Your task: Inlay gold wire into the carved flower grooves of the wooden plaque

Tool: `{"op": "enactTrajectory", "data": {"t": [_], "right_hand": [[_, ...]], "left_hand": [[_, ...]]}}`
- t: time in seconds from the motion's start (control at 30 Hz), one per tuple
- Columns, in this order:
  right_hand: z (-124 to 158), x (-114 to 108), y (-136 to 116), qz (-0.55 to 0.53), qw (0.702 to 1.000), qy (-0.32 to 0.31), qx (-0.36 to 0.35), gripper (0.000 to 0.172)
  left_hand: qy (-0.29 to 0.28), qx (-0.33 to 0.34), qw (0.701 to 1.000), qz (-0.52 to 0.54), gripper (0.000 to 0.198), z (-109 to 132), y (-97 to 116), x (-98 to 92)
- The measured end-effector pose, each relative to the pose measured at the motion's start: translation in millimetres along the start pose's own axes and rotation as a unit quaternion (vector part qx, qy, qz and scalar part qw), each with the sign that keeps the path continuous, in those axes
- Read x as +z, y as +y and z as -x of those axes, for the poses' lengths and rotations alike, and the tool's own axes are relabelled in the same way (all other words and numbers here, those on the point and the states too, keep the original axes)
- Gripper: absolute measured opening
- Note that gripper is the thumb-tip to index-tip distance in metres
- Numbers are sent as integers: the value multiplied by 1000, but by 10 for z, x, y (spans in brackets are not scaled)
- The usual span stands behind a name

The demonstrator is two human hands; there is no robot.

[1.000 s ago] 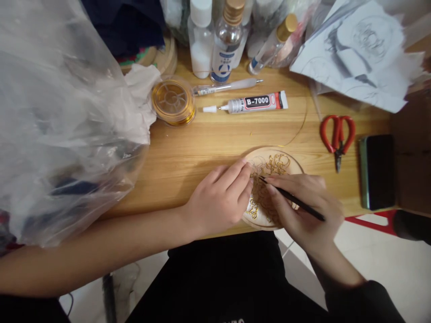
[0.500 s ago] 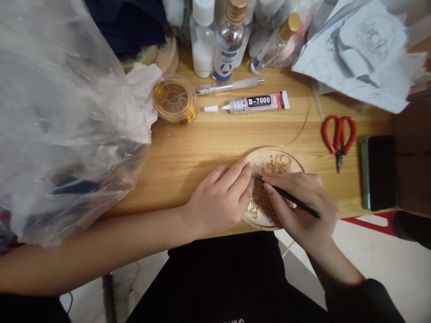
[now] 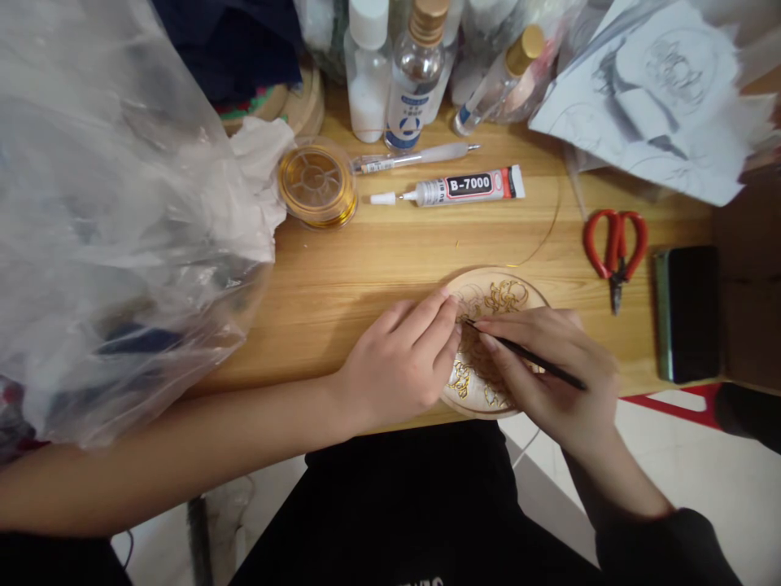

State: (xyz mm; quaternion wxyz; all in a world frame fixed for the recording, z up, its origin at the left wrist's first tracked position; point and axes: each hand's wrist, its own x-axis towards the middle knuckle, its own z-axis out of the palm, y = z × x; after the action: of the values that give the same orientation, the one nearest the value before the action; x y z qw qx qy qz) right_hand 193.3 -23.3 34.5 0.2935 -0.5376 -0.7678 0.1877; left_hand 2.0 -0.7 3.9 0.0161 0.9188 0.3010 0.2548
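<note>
A round wooden disc [image 3: 523, 290] with a gold wire pattern lies at the near edge of the wooden table [image 3: 378, 260]. My left hand [image 3: 399, 358] rests on the disc's left side, fingers curled and pressed together at the pattern. My right hand [image 3: 552, 374] is closed on thin black tweezers [image 3: 530, 358], whose tip meets the pattern just by my left fingertips. A thin gold wire [image 3: 543, 236] curves away from the disc's far edge.
Beyond the disc lie a B-7000 glue tube [image 3: 457, 187], a white pen [image 3: 415, 155], a gold wire spool [image 3: 317, 185] and several bottles [image 3: 415, 73]. Red scissors [image 3: 615, 248] and a phone [image 3: 687, 313] sit right. A large plastic bag [image 3: 103, 212] covers the left. Sketch papers [image 3: 659, 89] are far right.
My right hand has shifted slightly, lowering the tweezers' rear end while the tip stays at the pattern. My left hand and the disc have stayed in place.
</note>
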Motion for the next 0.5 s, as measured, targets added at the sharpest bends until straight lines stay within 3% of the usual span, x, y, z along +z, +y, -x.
{"op": "enactTrajectory", "data": {"t": [0.27, 0.5], "right_hand": [[7, -4, 32, -25, 1000, -2, 14, 21], [14, 18, 10, 23, 999, 6, -40, 22]], "left_hand": [[-4, -1, 1000, 5, 18, 2, -1, -1], [-8, -6, 1000, 2, 18, -1, 3, -2]]}}
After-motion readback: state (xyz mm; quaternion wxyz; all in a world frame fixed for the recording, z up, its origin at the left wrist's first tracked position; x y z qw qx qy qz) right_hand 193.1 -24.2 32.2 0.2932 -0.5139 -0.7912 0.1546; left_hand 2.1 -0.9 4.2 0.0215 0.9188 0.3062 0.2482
